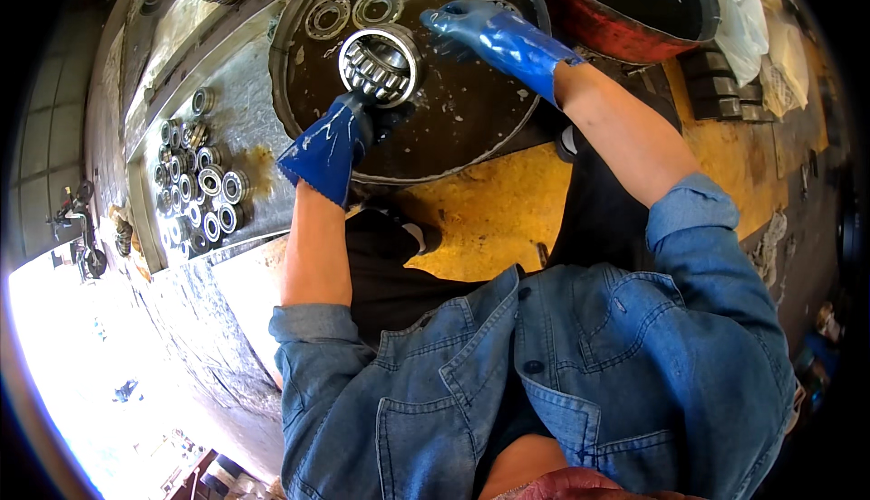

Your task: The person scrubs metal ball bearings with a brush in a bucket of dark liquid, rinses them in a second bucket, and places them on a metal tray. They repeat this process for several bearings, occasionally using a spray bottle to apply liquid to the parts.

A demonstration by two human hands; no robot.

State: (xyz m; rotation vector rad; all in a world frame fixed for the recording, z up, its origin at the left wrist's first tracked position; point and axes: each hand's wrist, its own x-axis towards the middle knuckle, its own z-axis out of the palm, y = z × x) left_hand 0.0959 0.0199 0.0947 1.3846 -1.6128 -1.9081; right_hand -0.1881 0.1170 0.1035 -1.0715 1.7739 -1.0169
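Denim jacket (589, 364) near, roller bearing (385, 81) held over a round tub (462, 128).
On my remote feed, the gloved left hand (359, 119) grips the bearing's near edge; the right hand (473, 29) hovers farther right, and whether it pinches anything I cannot tell. Bearing rings (313, 21) lie in the tub's far part; small bearings (186, 187) cluster on the left table (260, 203).

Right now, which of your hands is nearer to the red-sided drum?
Right. The right hand is over the round pan, just left of the red-sided drum; the left hand is farther left, holding a large bearing over the pan.
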